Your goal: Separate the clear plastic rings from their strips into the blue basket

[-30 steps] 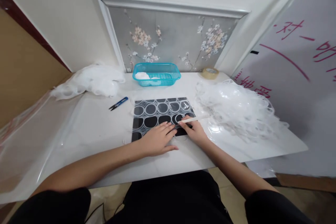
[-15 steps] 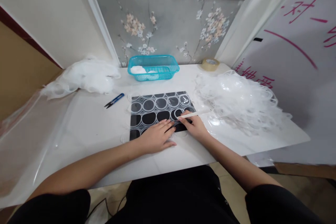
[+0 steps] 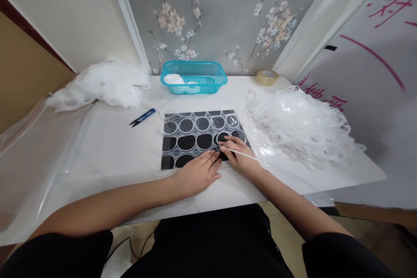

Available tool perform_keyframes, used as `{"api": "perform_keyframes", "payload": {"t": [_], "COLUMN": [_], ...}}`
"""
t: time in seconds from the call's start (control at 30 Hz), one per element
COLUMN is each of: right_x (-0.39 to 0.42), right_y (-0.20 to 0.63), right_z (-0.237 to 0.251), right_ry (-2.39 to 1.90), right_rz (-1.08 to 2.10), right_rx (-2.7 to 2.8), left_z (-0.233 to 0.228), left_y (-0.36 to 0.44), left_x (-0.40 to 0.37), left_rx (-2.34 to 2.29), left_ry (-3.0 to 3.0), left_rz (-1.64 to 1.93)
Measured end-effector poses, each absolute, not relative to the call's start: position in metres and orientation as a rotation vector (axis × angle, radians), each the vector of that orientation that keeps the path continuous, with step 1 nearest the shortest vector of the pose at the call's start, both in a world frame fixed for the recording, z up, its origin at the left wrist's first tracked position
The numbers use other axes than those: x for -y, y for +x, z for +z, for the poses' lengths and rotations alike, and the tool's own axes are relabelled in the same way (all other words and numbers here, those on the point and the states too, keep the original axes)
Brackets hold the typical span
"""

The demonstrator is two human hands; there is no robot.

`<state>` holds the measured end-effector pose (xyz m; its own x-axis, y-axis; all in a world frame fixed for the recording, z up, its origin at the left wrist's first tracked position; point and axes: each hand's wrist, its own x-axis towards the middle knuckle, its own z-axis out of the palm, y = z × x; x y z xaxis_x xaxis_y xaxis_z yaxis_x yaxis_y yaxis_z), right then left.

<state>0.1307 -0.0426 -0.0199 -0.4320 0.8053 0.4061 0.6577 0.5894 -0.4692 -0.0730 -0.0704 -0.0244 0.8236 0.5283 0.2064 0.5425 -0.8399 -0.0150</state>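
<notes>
I see my right hand (image 3: 243, 160) pinching a thin white stick (image 3: 239, 153) over the black mat (image 3: 198, 137) at table centre, while my left hand (image 3: 198, 174) lies flat and empty at its 6 o'clock edge. I judge the mat could skid if my palm lifts, and the stick could snag the clear rings (image 3: 293, 126) at 3 o'clock.

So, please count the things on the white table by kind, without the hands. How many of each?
Black patterned mat: 1
Thin white stick: 1
Blue snips: 1
Turquoise basket: 1
Tape roll: 1
Heaps of clear plastic, left and right: 2
Total: 7
</notes>
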Motion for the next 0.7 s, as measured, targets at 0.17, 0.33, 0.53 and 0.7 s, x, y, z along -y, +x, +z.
{"api": "perform_keyframes", "payload": {"t": [0.17,0.33,0.53,0.7], "right_x": [0.043,0.005,-0.014,-0.002], "right_y": [0.13,0.145,0.165,0.176], "right_z": [-0.014,0.014,0.034,0.013], "right_ry": [-1.104,-1.282,-1.483,-1.476], "right_rz": [0.091,0.013,-0.032,0.227], "right_rx": [2.466,2.368,1.788,1.569], "left_z": [-0.024,-0.016,-0.011,-0.013], "left_y": [-0.07,-0.071,-0.078,-0.08], "left_x": [0.07,0.069,0.066,0.065], "left_rx": [0.908,0.893,0.874,0.876], "left_ry": [-2.958,-2.976,-3.019,-3.024], "left_rz": [-0.289,-0.288,-0.287,-0.272]}}
